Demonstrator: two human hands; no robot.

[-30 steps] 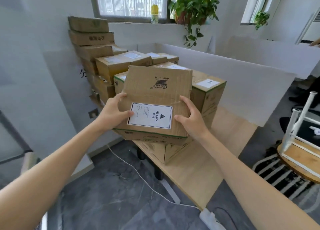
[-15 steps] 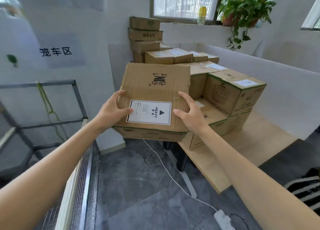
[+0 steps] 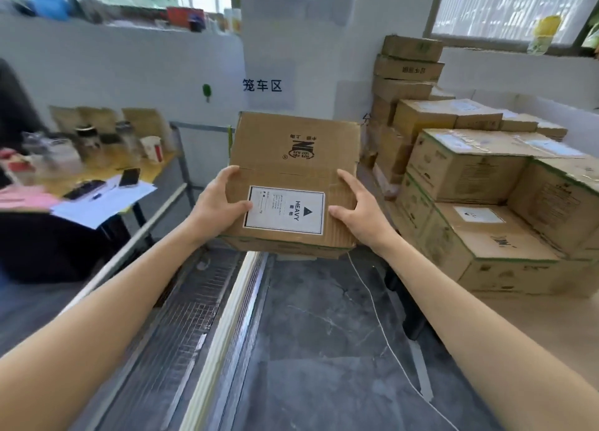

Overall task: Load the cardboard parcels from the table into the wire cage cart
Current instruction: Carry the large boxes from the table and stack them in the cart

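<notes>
The cardboard parcel (image 3: 293,158) is being held in the air between both hands, above the near rail of the wire cage cart (image 3: 181,317) and off the table (image 3: 525,320). The left hand (image 3: 217,203) is clamping its left edge, thumb lying on top and fingers curling under. The right hand (image 3: 359,210) is gripping the right edge the same way. The parcel's flaps are lying closed, so its contents are not showing.

Below the forearms, the cart's mesh panel and white rail are running away from the camera; what is sitting inside the cart cannot be told. A thin white cord (image 3: 372,304) is trailing across the dark floor between cart and table.

To the right, more parcels (image 3: 479,184) are sitting stacked in two layers on the table, all closed, several wearing white stickers too blurred to read. Behind them a taller stack (image 3: 408,71) is leaning against the wall.

To the left, beyond the cart's grey frame, a desk (image 3: 155,168) is carrying loose papers (image 3: 103,200), a phone (image 3: 129,177), a paper cup (image 3: 152,148) and some jars, all blurred.

A white label (image 3: 285,208) is sticking to the held parcel's top, turned sideways, reading "HEAVY" beside a black triangle. A printed logo above it is facing away and is not legible. A wall sign (image 3: 262,85) straight ahead is reading "笼车区". A yellow bottle (image 3: 544,32) is standing on the far window sill.
</notes>
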